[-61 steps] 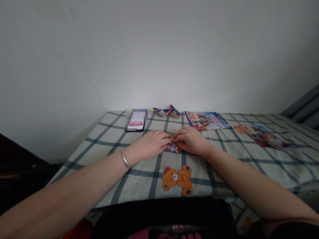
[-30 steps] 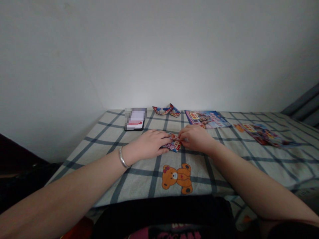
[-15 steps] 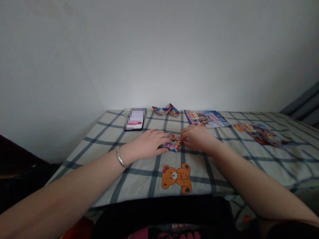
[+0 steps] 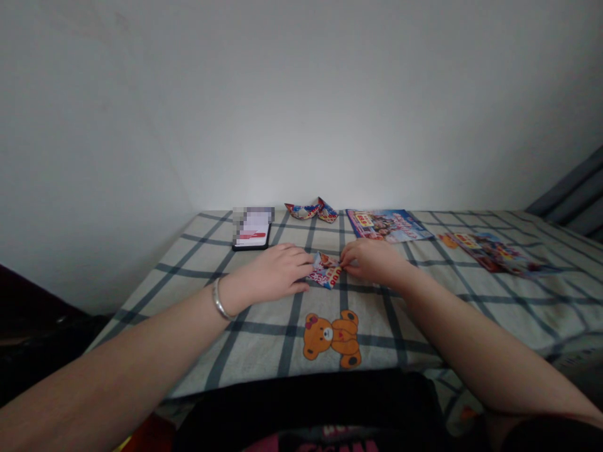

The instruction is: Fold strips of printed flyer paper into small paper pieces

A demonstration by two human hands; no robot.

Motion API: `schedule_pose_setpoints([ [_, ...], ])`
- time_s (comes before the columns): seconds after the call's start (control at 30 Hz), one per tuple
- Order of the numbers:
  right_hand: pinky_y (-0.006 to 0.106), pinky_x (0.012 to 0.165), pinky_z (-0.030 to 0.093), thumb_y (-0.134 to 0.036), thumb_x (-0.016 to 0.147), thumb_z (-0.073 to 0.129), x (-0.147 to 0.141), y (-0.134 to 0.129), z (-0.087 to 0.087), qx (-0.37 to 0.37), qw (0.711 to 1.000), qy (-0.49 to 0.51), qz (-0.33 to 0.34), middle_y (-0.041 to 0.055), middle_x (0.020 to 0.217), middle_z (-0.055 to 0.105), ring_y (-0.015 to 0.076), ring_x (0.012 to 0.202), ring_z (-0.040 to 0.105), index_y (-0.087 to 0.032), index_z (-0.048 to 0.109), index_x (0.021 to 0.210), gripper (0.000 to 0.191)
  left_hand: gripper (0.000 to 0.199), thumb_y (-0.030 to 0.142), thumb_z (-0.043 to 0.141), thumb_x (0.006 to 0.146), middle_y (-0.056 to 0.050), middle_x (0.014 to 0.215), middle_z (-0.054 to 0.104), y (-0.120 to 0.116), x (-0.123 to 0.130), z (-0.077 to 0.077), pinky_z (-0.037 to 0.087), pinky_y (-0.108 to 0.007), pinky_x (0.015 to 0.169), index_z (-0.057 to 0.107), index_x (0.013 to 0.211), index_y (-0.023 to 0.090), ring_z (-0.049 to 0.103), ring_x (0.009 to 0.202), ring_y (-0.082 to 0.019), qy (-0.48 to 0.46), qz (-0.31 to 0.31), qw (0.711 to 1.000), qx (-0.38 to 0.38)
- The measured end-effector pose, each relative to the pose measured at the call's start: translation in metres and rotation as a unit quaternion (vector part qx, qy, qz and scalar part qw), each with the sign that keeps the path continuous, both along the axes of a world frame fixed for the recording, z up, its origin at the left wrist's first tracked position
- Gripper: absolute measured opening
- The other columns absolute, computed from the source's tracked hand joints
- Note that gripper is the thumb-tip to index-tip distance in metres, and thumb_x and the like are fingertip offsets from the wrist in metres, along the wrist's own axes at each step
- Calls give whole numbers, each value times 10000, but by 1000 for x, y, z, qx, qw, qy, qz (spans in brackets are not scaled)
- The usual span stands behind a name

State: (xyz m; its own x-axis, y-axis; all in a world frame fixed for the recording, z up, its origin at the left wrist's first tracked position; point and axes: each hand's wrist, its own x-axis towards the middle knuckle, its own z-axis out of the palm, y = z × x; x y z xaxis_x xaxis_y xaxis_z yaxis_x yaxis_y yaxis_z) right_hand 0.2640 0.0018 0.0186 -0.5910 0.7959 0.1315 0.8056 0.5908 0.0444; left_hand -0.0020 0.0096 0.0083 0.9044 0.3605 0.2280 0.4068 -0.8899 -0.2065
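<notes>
A small piece of folded printed paper, coloured blue, red and white, lies on the checked cloth in the middle. My left hand, with a silver bangle at the wrist, rests palm down at its left edge, fingers stretched out. At the right edge, my right hand pinches the paper between thumb and fingers. The right fingertips partly hide that edge. Behind the hands, near the wall, stand two joined folded paper pieces in the same print.
A phone with a lit, partly blurred screen lies at the back left. Two flat printed leaflets, one at the back and another further right, lie on the checked tablecloth. The wall closes off the far edge.
My left hand has slid slightly left, uncovering more of the folded paper's left side. My right hand keeps its pinch on the right edge. The view has shifted a little.
</notes>
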Motion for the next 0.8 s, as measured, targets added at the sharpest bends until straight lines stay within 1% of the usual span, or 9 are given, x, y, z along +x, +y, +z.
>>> schedule_pose_setpoints([
  [0.07, 282, 746, 525, -195, 838, 626, -1, -1, 0, 0, 1000, 2, -2, 3, 1012, 755, 186, 933, 691, -253, 772, 871, 160, 324, 420, 614, 923, -96, 1162, 664, -4, 1, 4, 443, -384, 958, 629, 1127, 169, 600, 1104, -244, 8, 18, 1000, -16],
  [0.13, 282, 750, 527, -191, 835, 630, -1, -2, 1, -2, 1000, 6, -2, 6, 1009, 752, 184, 929, 689, -249, 771, 872, 157, 331, 433, 620, 916, -100, 1141, 668, -5, 1, 7, 465, -376, 932, 632, 1108, 164, 610, 1080, -244, 15, 22, 999, -31],
  [0.3, 274, 747, 526, -184, 837, 633, -1, -4, 3, -5, 1000, 10, -8, 11, 1011, 748, 176, 924, 687, -246, 769, 875, 154, 299, 401, 570, 949, -99, 1186, 673, 0, -6, 9, 465, -388, 969, 646, 1134, 179, 613, 1107, -238, -2, 4, 998, -59],
  [0.47, 271, 742, 523, -195, 833, 643, -1, -4, 3, -10, 1000, 8, -12, 3, 1027, 746, 177, 932, 688, -251, 772, 881, 149, 223, 341, 592, 938, -72, 1195, 686, 5, -6, 11, 456, -394, 997, 691, 1078, 197, 607, 1144, -236, -9, -17, 997, -73],
  [0.6, 267, 731, 519, -199, 841, 630, -1, -3, 3, -14, 1000, 5, -12, -1, 1034, 748, 181, 937, 688, -254, 771, 884, 158, 209, 331, 598, 932, -63, 1132, 712, 4, -6, 11, 474, -374, 966, 705, 1036, 185, 628, 1095, -232, -15, -19, 997, -73],
  [0.8, 271, 743, 523, -195, 837, 621, -2, -4, 4, -18, 1000, 4, -17, 9, 1042, 746, 189, 950, 688, -247, 771, 893, 168, 226, 344, 539, 965, -60, 1075, 721, 7, -7, 9, 487, -363, 916, 703, 1002, 192, 647, 1033, -216, -34, -32, 995, -87],
])
